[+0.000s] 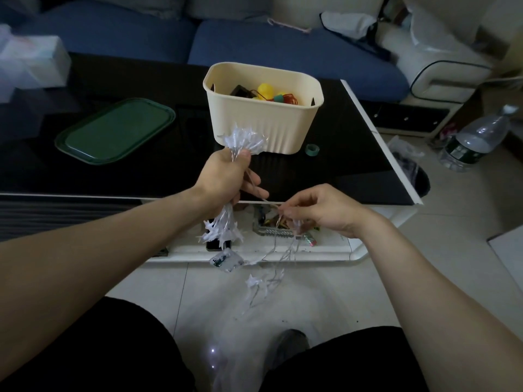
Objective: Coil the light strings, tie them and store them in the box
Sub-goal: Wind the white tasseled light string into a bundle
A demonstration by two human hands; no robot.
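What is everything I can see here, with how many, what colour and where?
box: one, cream, open, on the black table, with yellow and coloured bits inside
lid: one, dark green, flat on the table left of the box
tape roll: one, green, on the table by the box's right corner
light string: one, clear wire with white stars, bundled in the left hand, loose end hanging to the floor
battery pack: one, clear, dangling below the bundle
table: one, black top with white edge
sofa: one, blue, behind the table
water bottle: one, clear, on the floor at right
left hand: grips the bundle
right hand: pinches the wire
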